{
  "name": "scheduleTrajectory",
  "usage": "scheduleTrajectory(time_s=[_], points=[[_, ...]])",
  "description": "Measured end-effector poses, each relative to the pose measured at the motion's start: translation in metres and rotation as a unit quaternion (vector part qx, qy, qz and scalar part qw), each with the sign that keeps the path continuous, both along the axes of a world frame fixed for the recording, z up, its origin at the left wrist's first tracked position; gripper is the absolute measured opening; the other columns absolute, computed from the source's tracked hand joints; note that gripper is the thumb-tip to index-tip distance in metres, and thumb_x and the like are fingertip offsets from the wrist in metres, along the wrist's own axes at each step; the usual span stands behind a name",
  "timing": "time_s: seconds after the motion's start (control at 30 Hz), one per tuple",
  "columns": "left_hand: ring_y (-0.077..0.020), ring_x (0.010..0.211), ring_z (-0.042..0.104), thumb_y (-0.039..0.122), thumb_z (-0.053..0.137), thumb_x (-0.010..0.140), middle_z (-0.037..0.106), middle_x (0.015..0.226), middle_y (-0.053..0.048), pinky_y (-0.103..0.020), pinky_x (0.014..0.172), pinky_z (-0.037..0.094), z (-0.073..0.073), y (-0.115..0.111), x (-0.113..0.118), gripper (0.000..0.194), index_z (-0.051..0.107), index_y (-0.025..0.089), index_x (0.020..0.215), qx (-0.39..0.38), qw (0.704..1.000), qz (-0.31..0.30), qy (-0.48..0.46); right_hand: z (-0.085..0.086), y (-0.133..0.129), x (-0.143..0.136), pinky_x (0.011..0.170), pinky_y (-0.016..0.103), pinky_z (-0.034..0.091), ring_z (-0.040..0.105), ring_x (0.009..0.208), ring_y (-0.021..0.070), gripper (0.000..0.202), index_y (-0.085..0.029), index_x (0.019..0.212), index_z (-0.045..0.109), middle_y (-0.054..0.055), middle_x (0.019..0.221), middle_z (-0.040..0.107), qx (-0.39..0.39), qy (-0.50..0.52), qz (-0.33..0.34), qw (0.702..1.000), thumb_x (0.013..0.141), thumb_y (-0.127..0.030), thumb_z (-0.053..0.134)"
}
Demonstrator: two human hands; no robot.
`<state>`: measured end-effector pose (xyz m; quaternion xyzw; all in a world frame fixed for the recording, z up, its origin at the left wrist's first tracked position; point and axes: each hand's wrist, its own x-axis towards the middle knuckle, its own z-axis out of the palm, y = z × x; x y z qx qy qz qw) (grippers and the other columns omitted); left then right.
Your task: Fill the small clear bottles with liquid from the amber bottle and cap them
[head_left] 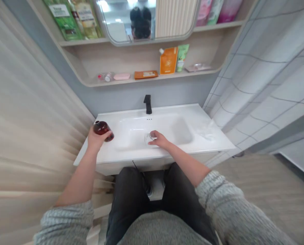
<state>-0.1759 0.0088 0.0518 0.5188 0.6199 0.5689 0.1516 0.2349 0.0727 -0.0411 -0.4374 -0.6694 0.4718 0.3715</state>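
My left hand is wrapped round a dark reddish-brown bottle with an open neck. The bottle leans to the left at the left end of the white counter; I cannot tell whether its base touches the surface. Over the sink, my right hand grips a small clear cup between thumb and fingers. What the cup contains is too blurred to make out.
A black faucet stands behind the sink. Above hangs a shelf with an orange pouch, a green tube, and a pink soap box. Clear crumpled plastic lies on the counter's right. A curtain borders the left.
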Motion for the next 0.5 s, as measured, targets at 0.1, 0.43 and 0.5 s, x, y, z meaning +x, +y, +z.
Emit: scheduleTrajectory(time_s=[0.1, 0.43, 0.5], points=[[-0.0300, 0.113, 0.072, 0.033, 0.104, 0.054, 0.075, 0.116, -0.008, -0.051, 0.113, 0.055, 0.010, 0.032, 0.033, 0.080, 0.068, 0.018, 0.124, -0.016, 0.999, -0.030, 0.041, 0.007, 0.020, 0.005, 0.089, 0.041, 0.059, 0.069, 0.099, 0.0240, 0.069, -0.027, 0.107, 0.063, 0.001, 0.106, 0.072, -0.012, 0.035, 0.022, 0.999, 0.051, -0.042, 0.100], [-0.0313, 0.117, 0.074, 0.040, 0.099, 0.056, 0.078, 0.123, -0.006, -0.048, 0.113, 0.055, -0.016, 0.125, 0.123, 0.083, 0.065, 0.023, 0.130, -0.093, 0.963, -0.238, 0.086, 0.017, 0.103, -0.002, 0.084, 0.038, 0.057, 0.065, 0.095, 0.0225, 0.072, -0.025, 0.103, 0.061, -0.001, 0.101, 0.068, -0.089, 0.059, 0.050, 0.993, 0.043, -0.029, 0.101], [-0.0310, 0.119, 0.073, 0.040, 0.097, 0.057, 0.077, 0.126, -0.006, -0.047, 0.113, 0.055, -0.023, 0.137, 0.124, 0.083, 0.063, 0.023, 0.131, -0.106, 0.956, -0.256, 0.101, 0.014, 0.111, -0.007, 0.086, 0.037, 0.057, 0.065, 0.099, 0.0229, 0.072, -0.025, 0.103, 0.060, -0.001, 0.103, 0.068, -0.107, 0.080, 0.067, 0.989, 0.044, -0.028, 0.101]])
